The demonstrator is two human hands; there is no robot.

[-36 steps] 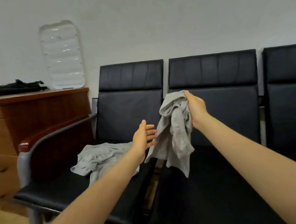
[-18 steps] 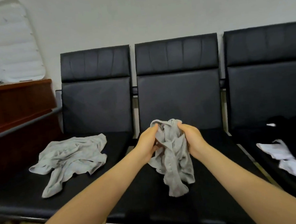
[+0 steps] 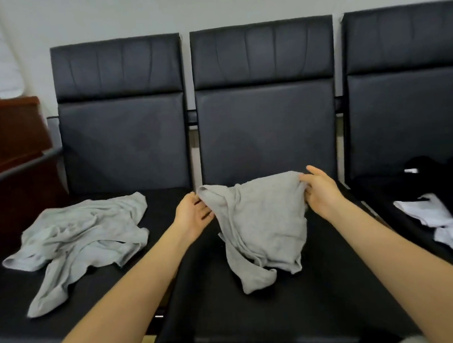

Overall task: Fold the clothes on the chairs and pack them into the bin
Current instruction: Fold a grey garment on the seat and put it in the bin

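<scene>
While pinching grey garment (image 3: 263, 222) by its top corners with left hand (image 3: 193, 215) and right hand (image 3: 320, 192) over middle chair seat (image 3: 282, 313): unfolded, nothing packed, second grey garment (image 3: 78, 241) crumpled on left chair, bin unseen.

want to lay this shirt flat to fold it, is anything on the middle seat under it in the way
Nothing visible is. The left hand and right hand hold the grey shirt over the middle seat, which shows bare black. The other grey garment lies on the left seat, the white cloth on the right one.
</scene>
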